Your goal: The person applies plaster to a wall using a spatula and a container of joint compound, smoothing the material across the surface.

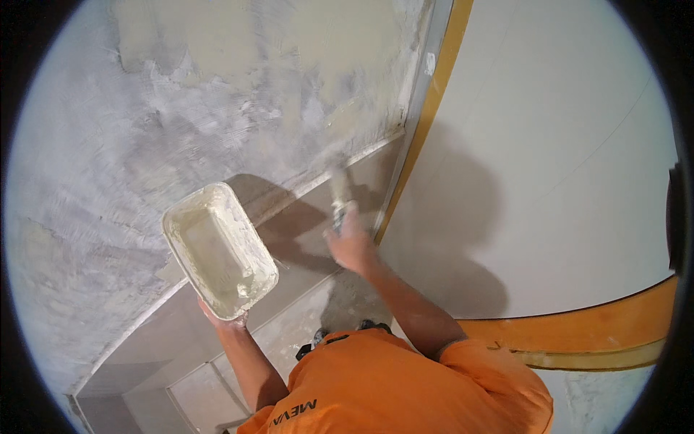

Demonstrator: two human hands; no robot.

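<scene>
one pale, round-cornered tub is smeared with cream paste.

L grip back, R grip fwd, blurred, prob. curled

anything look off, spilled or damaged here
Nothing looks plainly broken or spilled. The messiest thing is the tub in the left hand: pale paste is smeared over its rim and inner walls. The large surface at left is patchy grey and cream. The tool in the right hand is too blurred to judge.
</scene>
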